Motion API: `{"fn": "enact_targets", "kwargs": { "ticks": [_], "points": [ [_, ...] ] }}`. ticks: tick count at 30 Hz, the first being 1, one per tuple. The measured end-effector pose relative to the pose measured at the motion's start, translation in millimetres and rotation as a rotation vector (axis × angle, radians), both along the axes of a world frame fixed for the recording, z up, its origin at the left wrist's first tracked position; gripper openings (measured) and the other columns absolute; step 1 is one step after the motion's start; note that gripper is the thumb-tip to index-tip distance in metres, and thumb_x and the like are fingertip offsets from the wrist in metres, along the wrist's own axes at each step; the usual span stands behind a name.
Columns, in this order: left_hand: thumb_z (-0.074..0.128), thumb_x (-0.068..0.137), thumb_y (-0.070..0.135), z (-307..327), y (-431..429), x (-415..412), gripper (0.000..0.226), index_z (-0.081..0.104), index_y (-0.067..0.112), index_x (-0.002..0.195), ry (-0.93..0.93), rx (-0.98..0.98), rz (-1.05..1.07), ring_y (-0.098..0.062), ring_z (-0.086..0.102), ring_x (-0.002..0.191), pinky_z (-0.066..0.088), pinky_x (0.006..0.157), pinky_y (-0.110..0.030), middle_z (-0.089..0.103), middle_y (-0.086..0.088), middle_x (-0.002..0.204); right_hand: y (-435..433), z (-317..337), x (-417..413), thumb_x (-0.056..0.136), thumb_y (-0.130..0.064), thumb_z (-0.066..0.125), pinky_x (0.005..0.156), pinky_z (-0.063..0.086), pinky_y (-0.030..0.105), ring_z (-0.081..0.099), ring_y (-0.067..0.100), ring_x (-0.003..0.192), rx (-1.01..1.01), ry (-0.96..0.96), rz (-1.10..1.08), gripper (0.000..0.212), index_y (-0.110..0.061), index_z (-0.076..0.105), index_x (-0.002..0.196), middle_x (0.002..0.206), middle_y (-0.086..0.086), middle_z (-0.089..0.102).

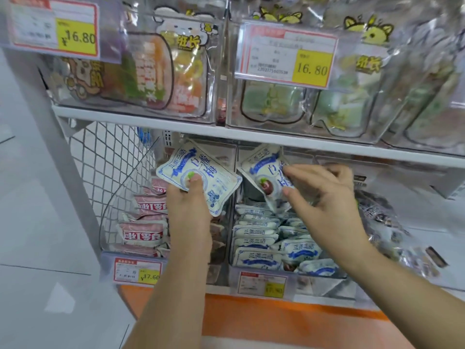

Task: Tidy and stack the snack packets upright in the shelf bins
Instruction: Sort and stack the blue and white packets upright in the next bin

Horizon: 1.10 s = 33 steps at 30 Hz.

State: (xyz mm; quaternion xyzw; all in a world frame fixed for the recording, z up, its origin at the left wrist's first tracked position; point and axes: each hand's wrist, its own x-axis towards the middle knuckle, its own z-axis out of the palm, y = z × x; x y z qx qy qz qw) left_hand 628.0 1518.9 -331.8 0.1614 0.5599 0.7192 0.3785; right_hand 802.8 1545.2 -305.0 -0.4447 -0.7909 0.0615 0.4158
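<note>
Orange plinth [276, 318]; white shelf [251, 134] over clear bins [324, 285]; grey floor [37, 222].

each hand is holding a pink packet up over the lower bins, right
Not pink: the head view shows both are white and blue, the left packet in the left hand, the right packet in the right hand, over the lower bins.

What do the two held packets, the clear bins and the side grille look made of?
Left packet, pinched in the left hand: likely soft plastic film, matte white with blue print; it bends and has crimped edges. Right packet, in the right hand: same look. Bins: clear glossy rigid plastic; contents show through. Side grille: white-coated wire mesh, probably metal.
</note>
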Motion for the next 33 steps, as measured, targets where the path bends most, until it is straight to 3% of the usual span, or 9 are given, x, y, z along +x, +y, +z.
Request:
{"fn": "enact_targets", "kwargs": {
  "ticks": [6,10,13,16,20,24,26,29,33],
  "points": [
    [0.056,0.065,0.074,11,-23,-1,0.08,0.03,0.046,0.135,0.212,0.066,-0.225,-0.015,0.058,0.115,0.046,0.097,-0.047,0.056,0.009,0.131,-13,10,-18,0.086,-0.012,0.064,0.095,0.032,0.002,0.046,-0.014,0.113,-0.238,0.154,0.235,0.04,-0.027,0.057,0.123,0.116,-0.03,0.05],
    [0.063,0.086,0.036,10,-30,-2,0.055,0.035,0.034,0.134,0.388,0.113,-0.333,-0.001,0.065,0.093,0.054,0.075,-0.018,0.064,0.01,0.115,-7,9,-44,0.086,-0.01,0.065,0.101,0.042,0.023,0.052,-0.006,0.114,-0.401,0.169,0.375,0.043,-0.039,0.056,0.116,0.121,-0.023,0.056],
    [0.065,0.086,0.028,4,-25,-7,0.063,0.031,0.031,0.139,0.418,0.093,-0.198,-0.006,0.063,0.101,0.051,0.093,-0.036,0.062,0.01,0.118,11,21,-42,0.087,-0.013,0.063,0.08,0.048,0.011,0.061,-0.008,0.086,-0.461,0.138,0.358,0.031,-0.037,0.064,0.106,0.102,-0.017,0.067],
    [0.066,0.086,0.031,2,-17,-12,0.08,0.015,0.028,0.148,0.391,0.056,-0.02,-0.005,0.05,0.118,0.034,0.108,-0.033,0.049,0.007,0.138,47,24,-32,0.09,-0.022,0.06,0.075,0.042,0.005,0.061,0.001,0.092,-0.454,-0.184,0.143,0.021,-0.026,0.068,0.109,0.107,-0.011,0.067],
    [0.064,0.086,0.037,-2,-5,-13,0.092,-0.001,0.025,0.151,0.406,0.004,0.087,0.005,0.029,0.126,0.02,0.102,-0.016,0.026,0.01,0.153,87,15,-41,0.094,-0.025,0.055,0.09,0.042,0.02,0.057,0.006,0.095,-0.552,-0.703,0.185,0.024,-0.02,0.064,0.115,0.117,-0.007,0.063],
    [0.064,0.085,0.04,-4,6,-11,0.094,-0.001,0.029,0.151,0.403,0.012,0.096,0.003,0.023,0.135,0.016,0.107,-0.018,0.018,0.019,0.152,113,5,-56,0.094,-0.031,0.053,0.069,0.041,0.015,0.057,0.003,0.075,-0.719,-0.886,0.276,0.028,-0.013,0.063,0.114,0.1,-0.005,0.066],
    [0.065,0.085,0.037,-3,9,-10,0.093,-0.001,0.029,0.151,0.389,0.017,0.086,0.002,0.021,0.136,0.018,0.106,-0.018,0.017,0.019,0.152,123,2,-62,0.088,-0.046,0.056,0.078,0.046,0.02,0.059,0.012,0.091,-0.775,-0.977,0.29,0.045,-0.012,0.061,0.118,0.105,-0.005,0.064],
    [0.065,0.085,0.036,-2,15,-10,0.091,0.0,0.033,0.15,0.374,0.028,0.072,-0.008,0.023,0.14,0.018,0.109,-0.024,0.018,0.011,0.156,134,-5,-66,0.072,-0.065,0.061,0.106,0.038,0.041,0.046,0.026,0.126,-0.855,-1.069,0.327,0.086,-0.013,0.042,0.138,0.14,0.007,0.046],
    [0.066,0.083,0.033,-4,20,-10,0.086,0.01,0.035,0.149,0.409,0.064,0.053,-0.009,0.039,0.132,0.03,0.113,-0.038,0.037,0.013,0.147,135,-19,-65,0.049,-0.082,0.055,0.114,0.026,0.044,0.03,0.026,0.139,-0.907,-1.23,0.314,0.122,-0.016,0.025,0.147,0.153,0.006,0.028]
  ]
}}
